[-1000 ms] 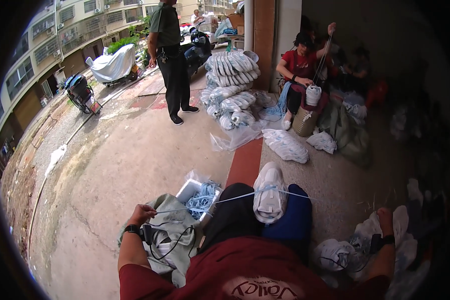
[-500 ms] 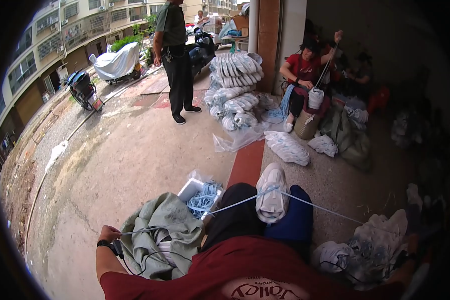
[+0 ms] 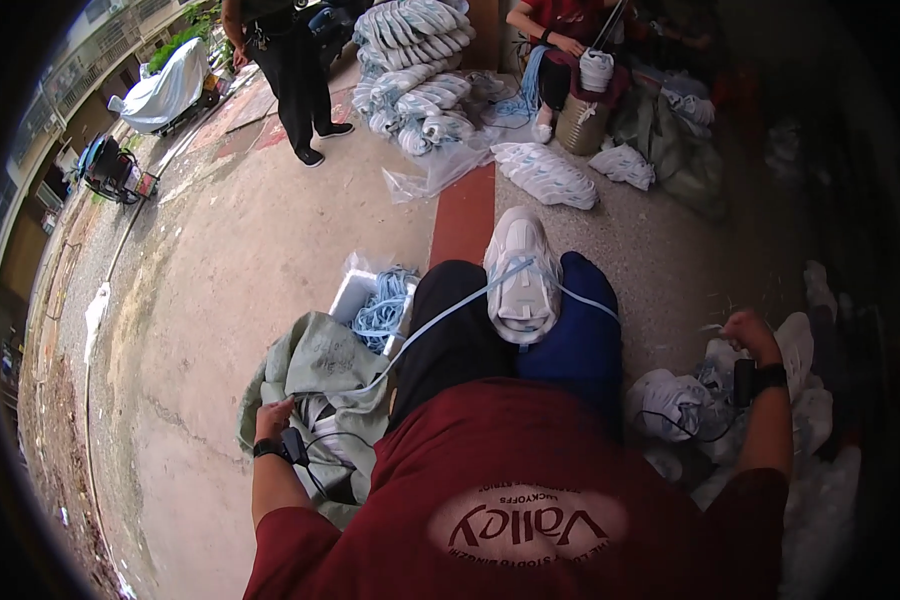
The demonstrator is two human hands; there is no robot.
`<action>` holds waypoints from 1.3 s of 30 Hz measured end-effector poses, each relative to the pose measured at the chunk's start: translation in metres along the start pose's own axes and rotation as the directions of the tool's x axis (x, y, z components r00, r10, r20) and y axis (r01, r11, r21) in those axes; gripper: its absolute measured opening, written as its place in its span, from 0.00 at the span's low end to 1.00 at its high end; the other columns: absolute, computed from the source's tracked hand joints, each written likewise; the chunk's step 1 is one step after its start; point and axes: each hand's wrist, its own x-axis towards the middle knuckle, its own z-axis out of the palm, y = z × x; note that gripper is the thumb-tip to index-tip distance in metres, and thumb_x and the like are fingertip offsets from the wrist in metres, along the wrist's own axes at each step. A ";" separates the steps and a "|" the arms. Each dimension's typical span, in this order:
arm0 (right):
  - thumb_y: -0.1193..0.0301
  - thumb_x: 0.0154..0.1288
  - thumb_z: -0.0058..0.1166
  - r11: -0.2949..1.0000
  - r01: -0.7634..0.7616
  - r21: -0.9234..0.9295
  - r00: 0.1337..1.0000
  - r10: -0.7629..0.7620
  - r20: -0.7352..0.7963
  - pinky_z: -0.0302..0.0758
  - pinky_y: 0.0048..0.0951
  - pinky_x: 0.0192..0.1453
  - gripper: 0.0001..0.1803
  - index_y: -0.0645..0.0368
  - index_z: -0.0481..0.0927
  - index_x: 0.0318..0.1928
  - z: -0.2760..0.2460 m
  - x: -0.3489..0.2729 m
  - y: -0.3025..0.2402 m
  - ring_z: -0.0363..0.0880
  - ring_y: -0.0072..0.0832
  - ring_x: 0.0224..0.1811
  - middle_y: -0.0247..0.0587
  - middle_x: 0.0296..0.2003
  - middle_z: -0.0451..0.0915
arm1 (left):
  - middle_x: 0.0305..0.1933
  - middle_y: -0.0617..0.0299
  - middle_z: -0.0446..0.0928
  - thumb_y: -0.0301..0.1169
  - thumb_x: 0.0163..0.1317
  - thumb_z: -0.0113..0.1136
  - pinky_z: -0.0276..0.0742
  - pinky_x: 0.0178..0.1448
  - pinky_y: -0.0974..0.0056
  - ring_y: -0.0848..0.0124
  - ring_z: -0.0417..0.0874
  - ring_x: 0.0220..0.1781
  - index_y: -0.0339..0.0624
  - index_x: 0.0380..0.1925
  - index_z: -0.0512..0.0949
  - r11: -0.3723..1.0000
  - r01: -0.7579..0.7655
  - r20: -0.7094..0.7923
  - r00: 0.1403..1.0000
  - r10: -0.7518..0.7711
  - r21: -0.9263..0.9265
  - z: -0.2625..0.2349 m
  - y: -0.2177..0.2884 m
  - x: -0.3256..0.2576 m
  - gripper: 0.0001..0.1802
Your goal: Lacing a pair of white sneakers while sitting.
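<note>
A white sneaker (image 3: 521,295) rests across my knees with its toe pointing away from me. A light blue shoelace (image 3: 423,332) runs through its front and hangs slack on both sides. My left hand (image 3: 273,417), low at the left beside a grey-green sack (image 3: 315,355), pinches one end of the lace. Out to the right, above a heap of white shoes (image 3: 675,405), my right hand (image 3: 753,335) is closed with a pale lace tip showing at its fingers. Between my right knee and that hand the lace is hard to follow.
A white foam box (image 3: 353,293) of blue laces (image 3: 382,310) stands by my left leg. Ahead are stacked white shoes (image 3: 415,70), a row of shoes (image 3: 545,175) and a seated co-worker (image 3: 560,35) lacing on a drum (image 3: 580,125). Another person (image 3: 288,75) stands at left.
Both hands have come inward from wide out at the sides, and the taut lace has gone slack. My right hand has risen into clearer view. The whole view has tilted downward.
</note>
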 end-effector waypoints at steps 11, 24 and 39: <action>0.77 0.44 0.57 0.618 0.656 -0.433 0.737 -0.402 0.543 0.73 0.30 0.31 0.04 0.65 0.76 0.21 0.212 0.069 -0.200 0.77 0.35 0.26 0.45 0.21 0.77 | 0.22 0.64 0.78 0.29 0.56 0.62 0.73 0.28 0.76 0.78 0.78 0.23 0.39 0.28 0.77 0.897 -0.440 0.966 0.247 0.070 0.048 0.297 0.259 -0.075 0.06; 0.76 0.43 0.60 0.725 0.669 0.161 0.718 -0.574 -0.394 0.67 0.38 0.54 0.07 0.62 0.74 0.18 0.267 0.108 -0.188 0.71 0.47 0.43 0.48 0.25 0.75 | 0.21 0.66 0.73 0.29 0.52 0.62 0.68 0.33 0.70 0.78 0.70 0.25 0.36 0.22 0.76 0.717 -0.684 0.643 0.491 0.588 -0.134 0.362 0.258 -0.041 0.08; 0.75 0.46 0.57 0.685 0.593 -0.423 0.662 -0.714 -0.227 0.71 0.41 0.37 0.06 0.62 0.74 0.24 0.276 0.103 -0.212 0.75 0.47 0.35 0.53 0.26 0.75 | 0.21 0.73 0.71 0.28 0.55 0.61 0.65 0.31 0.74 0.84 0.66 0.25 0.37 0.21 0.75 0.678 -0.717 0.576 0.489 0.655 -0.161 0.363 0.251 -0.045 0.08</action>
